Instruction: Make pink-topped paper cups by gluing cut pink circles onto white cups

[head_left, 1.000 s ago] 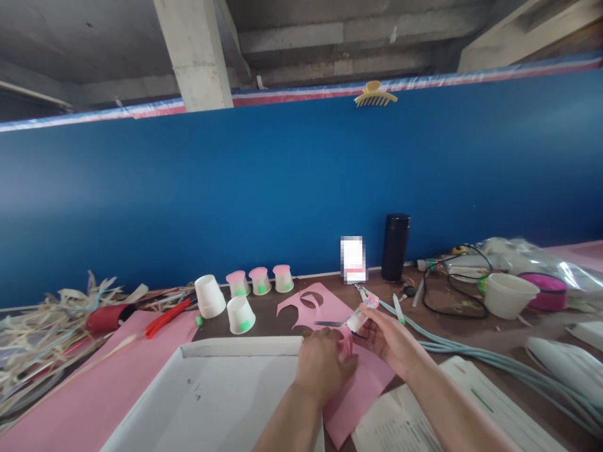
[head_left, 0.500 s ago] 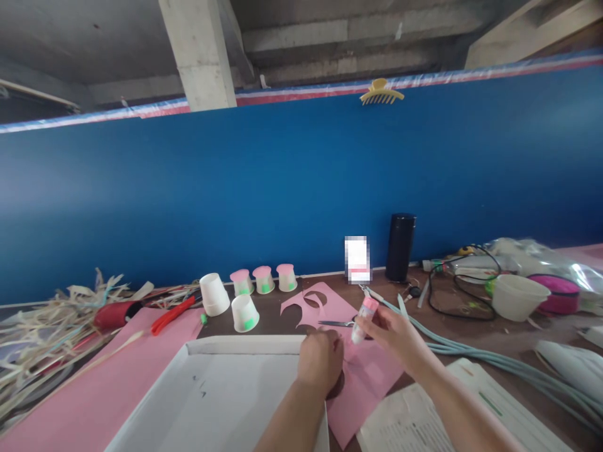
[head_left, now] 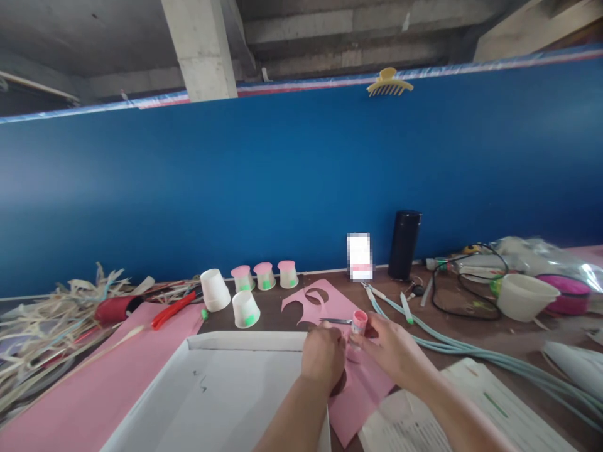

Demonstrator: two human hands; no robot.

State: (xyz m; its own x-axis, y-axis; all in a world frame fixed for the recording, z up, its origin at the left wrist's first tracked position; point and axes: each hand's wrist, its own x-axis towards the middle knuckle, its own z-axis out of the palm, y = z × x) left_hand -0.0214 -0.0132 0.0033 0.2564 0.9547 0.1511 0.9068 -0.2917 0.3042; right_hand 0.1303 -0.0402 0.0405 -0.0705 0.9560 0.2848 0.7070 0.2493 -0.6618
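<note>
Right hand pinches a small glue stick, pink end up, over the pink paper sheet. Left hand is curled, knuckles up, on the same sheet; its grip cannot be told. The stick looks light, rigid and smooth, best held mid-barrel; the paper is thin and floppy.
</note>
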